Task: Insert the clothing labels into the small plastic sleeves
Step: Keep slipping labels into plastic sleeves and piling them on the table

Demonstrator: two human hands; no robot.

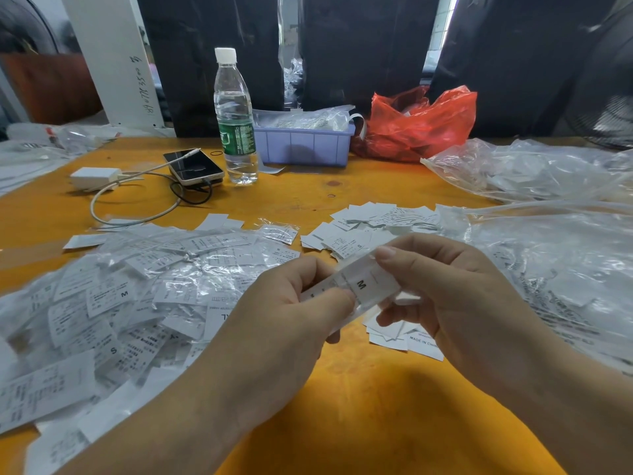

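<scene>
Two hands work at the centre of the frame, a left hand (pixel 291 303) and a right hand (pixel 442 286), with one label (pixel 363 284) marked M between them. Upper middle stands one water bottle (pixel 235 118). Beside it sit one phone (pixel 193 166), one white charger (pixel 94 176), one lilac tray (pixel 305 144) and one red bag (pixel 421 125). Labels lie in three heaps: a big pile (pixel 113 303) at left, too many to count, a smaller spread (pixel 373 224) right of centre, and a few (pixel 404 339) under the right hand.

Orange table (pixel 342 423) under label heaps (pixel 120 303), bottle (pixel 235 118), phone (pixel 193 166), bin (pixel 303 145).
</scene>
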